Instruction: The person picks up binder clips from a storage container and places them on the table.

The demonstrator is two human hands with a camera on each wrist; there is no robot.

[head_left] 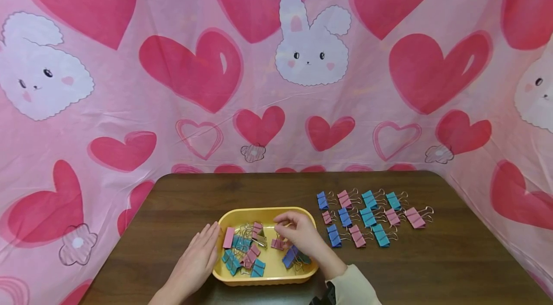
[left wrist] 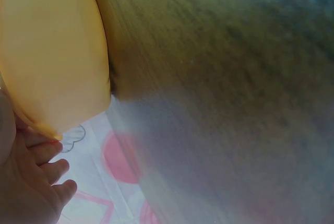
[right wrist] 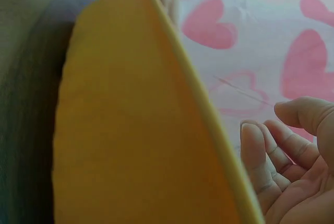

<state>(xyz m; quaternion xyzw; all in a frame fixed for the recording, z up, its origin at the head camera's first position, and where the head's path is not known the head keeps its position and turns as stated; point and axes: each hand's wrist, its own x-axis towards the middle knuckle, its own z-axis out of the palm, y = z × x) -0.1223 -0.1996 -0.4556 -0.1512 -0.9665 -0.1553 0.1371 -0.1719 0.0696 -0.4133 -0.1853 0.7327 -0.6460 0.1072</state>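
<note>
A yellow tray [head_left: 268, 280] holds pink, teal and blue binder clips, most heaped at its left. My left hand [head_left: 194, 257] rests with fairly straight fingers against the tray's left rim; in the left wrist view this hand [left wrist: 34, 177] is beside the yellow wall [left wrist: 57, 51]. My right hand [head_left: 302, 236] reaches over the tray's right part, bent fingertips just above a small pink clip [head_left: 277, 244]. In the right wrist view, thumb and fingers of the right hand [right wrist: 295, 161] stand apart with nothing visible between them, beyond the tray wall [right wrist: 130, 109].
Right of the tray, several pink, blue and teal clips stand in rows on the brown wooden table [head_left: 432, 266], among them a pink clip [head_left: 415, 218] at the far right. A pink cloth [head_left: 259, 93] with hearts and rabbits hangs behind and around the table.
</note>
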